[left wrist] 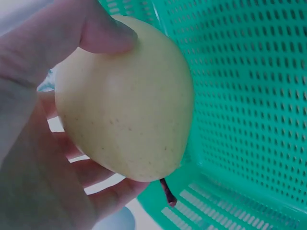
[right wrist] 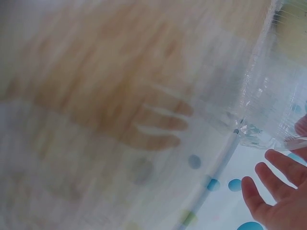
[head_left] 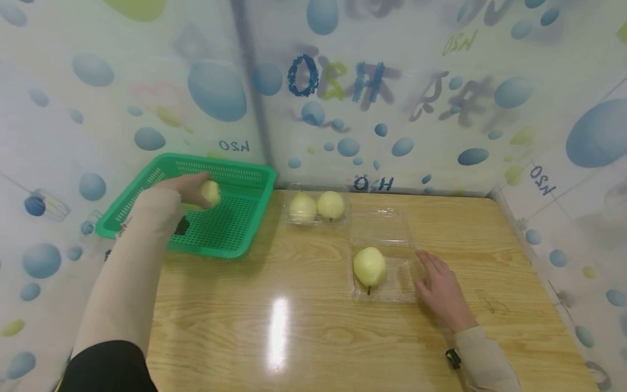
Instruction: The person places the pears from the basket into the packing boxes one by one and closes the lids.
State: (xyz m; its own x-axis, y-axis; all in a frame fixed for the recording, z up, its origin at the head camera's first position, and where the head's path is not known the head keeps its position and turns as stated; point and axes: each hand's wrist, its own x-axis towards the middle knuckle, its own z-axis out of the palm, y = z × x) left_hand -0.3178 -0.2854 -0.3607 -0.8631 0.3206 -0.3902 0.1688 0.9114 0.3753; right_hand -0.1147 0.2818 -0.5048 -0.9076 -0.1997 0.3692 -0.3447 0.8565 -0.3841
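My left hand grips a pale yellow pear over the green plastic basket. In the left wrist view the thumb presses on the pear's side, the other fingers curl beneath it, and its dark stem sticks out. At the right, an open clear plastic clamshell box lies on the table with another pear in its left half. My right hand is at the box's right edge, fingers extended, holding nothing. The right wrist view shows these fingers right by the clear plastic.
A second clear box with two pears stands at the table's back edge, between basket and open box. Behind the wooden table hangs a white sheet with blue and green dots. A small dark object shows near my left wrist.
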